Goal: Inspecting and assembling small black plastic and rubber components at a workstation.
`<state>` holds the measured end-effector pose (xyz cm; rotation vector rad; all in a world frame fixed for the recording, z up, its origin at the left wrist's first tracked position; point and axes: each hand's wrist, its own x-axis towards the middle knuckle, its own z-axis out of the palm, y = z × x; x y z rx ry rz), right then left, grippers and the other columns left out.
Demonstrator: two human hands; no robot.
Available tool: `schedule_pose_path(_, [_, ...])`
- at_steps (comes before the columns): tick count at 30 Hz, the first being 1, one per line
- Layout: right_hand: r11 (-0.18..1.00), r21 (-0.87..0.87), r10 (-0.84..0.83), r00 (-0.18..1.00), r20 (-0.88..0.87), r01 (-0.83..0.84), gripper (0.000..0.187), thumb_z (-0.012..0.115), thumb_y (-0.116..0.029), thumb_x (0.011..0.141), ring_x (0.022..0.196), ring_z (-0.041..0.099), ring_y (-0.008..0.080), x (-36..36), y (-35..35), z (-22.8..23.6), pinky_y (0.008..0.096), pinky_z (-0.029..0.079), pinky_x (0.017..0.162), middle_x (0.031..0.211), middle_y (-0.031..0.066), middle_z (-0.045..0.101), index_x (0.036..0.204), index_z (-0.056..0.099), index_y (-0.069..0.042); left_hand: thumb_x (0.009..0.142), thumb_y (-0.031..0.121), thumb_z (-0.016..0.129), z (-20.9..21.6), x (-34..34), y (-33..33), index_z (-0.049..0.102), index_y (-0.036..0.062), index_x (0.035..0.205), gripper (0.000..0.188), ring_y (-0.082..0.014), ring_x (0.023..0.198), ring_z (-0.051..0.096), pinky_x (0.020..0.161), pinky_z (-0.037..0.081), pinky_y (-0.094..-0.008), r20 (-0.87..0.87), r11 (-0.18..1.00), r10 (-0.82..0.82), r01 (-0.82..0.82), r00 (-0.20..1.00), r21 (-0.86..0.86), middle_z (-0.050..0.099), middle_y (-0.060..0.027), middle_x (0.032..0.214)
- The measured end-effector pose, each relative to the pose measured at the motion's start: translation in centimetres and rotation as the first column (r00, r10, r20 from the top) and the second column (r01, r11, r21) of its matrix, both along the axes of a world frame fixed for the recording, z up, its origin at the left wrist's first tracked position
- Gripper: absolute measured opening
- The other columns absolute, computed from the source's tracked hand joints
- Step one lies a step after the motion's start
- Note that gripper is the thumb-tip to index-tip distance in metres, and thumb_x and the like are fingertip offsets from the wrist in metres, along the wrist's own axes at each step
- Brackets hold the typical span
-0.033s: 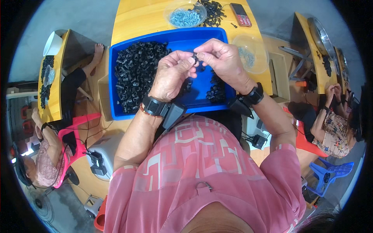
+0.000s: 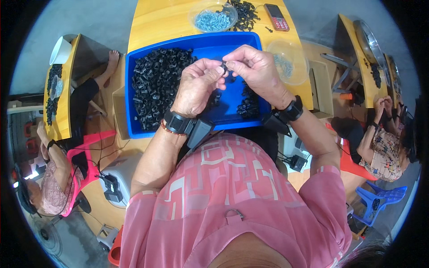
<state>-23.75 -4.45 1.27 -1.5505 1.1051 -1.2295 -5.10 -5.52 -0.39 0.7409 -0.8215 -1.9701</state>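
Observation:
Above the blue tray [image 2: 196, 41] both my hands meet, fingertips pinched together. Between the thumb and fingers of my left hand [image 2: 199, 85] is a small black plastic part [image 2: 225, 66]. My right hand [image 2: 254, 69] pinches at that part from the other side; whether it grips a second tiny piece is hidden by the fingers. Black ring-shaped clips [image 2: 156, 85] fill the tray's left side in a heap. A smaller pile of black pieces [image 2: 248, 102] lies at its right end, under my right wrist.
Beyond the tray stand a clear bowl of silvery screws [image 2: 212, 20], loose black pieces [image 2: 245, 15] and a red-and-black keypad phone [image 2: 277, 17]. Right of it is a clear tub with a few screws [image 2: 283, 66]. Co-workers sit at tables left [image 2: 56, 183] and right [image 2: 382, 154].
My hands keep almost the same pose on the small black part. At the left, the co-worker's arm has shifted slightly.

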Motion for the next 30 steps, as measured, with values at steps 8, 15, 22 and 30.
schedule_pose_path(8, [0.993, 0.099, -0.067, 0.996, 0.065, 0.06, 0.011, 0.066, -0.003, 0.089, 0.07, 0.063, 0.0071, -0.03, 0.22, 0.29, 0.022, 0.053, 0.064, 0.085, 0.0042, 0.069, 0.098, 0.069, 0.002, 0.091, 0.005, 0.068, 0.35, -0.33, 0.07, 0.063, 0.0004, 0.101, 0.012, -0.0115, 0.07, 0.064, 0.064, 0.055, -0.0248, 0.044, 1.0, 0.001, 0.0, 0.999, -0.021, 0.069, -0.0079, 0.089])
schedule_pose_path(15, [0.997, -0.015, -0.072, 0.997, -0.003, 0.071, 0.008, 0.067, -0.002, 0.087, 0.071, 0.062, 0.0081, 0.18, 0.32, 0.35, 0.0222, 0.05, 0.062, 0.083, 0.0043, 0.065, 0.094, 0.07, 0.002, 0.093, 0.007, 0.067, -0.39, -0.11, -0.15, 0.065, 0.0009, 0.102, 0.011, -0.0144, 0.072, 0.065, 0.067, 0.057, -0.0288, 0.022, 1.0, -0.004, 0.005, 1.0, -0.027, 0.069, -0.0097, 0.09])
schedule_pose_path(22, [0.982, -0.169, -0.102, 0.989, -0.107, 0.083, 0.008, 0.068, 0.0, 0.084, 0.068, 0.059, 0.0097, 0.19, 0.28, 0.6, 0.0242, 0.048, 0.06, 0.08, 0.0055, 0.063, 0.091, 0.07, 0.001, 0.092, 0.006, 0.068, -0.16, -0.14, 0.08, 0.065, 0.0002, 0.102, 0.012, -0.0141, 0.072, 0.064, 0.066, 0.055, -0.0276, 0.085, 0.994, 0.031, -0.022, 0.996, -0.111, 0.069, -0.0092, 0.091])
schedule_pose_path(30, [0.996, -0.069, -0.06, 0.998, -0.028, 0.058, 0.006, 0.066, 0.0, 0.086, 0.069, 0.061, 0.0096, 0.4, 0.18, 0.18, 0.0241, 0.05, 0.061, 0.082, 0.0058, 0.063, 0.091, 0.07, 0.002, 0.09, 0.002, 0.068, -0.18, -0.43, 0.09, 0.064, -0.0016, 0.098, 0.009, -0.0114, 0.069, 0.063, 0.064, 0.054, -0.0251, 0.116, 0.986, 0.081, -0.062, 0.99, -0.158, 0.07, -0.0091, 0.087])
